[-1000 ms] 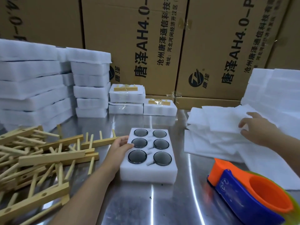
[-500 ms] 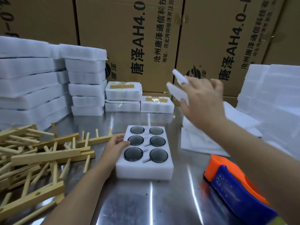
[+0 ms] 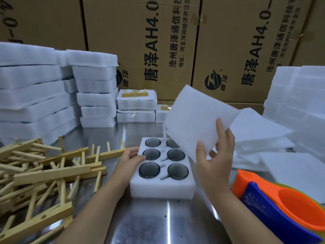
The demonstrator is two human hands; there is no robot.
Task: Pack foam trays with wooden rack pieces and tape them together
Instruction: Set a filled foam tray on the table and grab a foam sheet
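A white foam tray with several round dark discs in its wells sits on the metal table at centre. My left hand rests on the tray's left edge, fingers laid over the rim. My right hand pinches a thin white foam sheet by its lower corner and holds it tilted above the tray's right side. Wooden rack pieces lie in a loose pile at the left. An orange and blue tape dispenser lies at the lower right.
Stacks of foam trays stand at the back left, and taped packs with wooden pieces on top sit behind the tray. Loose foam sheets and a foam stack fill the right. Cardboard boxes wall off the back.
My right hand took a foam sheet from the pile at the right and swung it left, and it is now over the tray. My left hand stayed on the tray's left edge.
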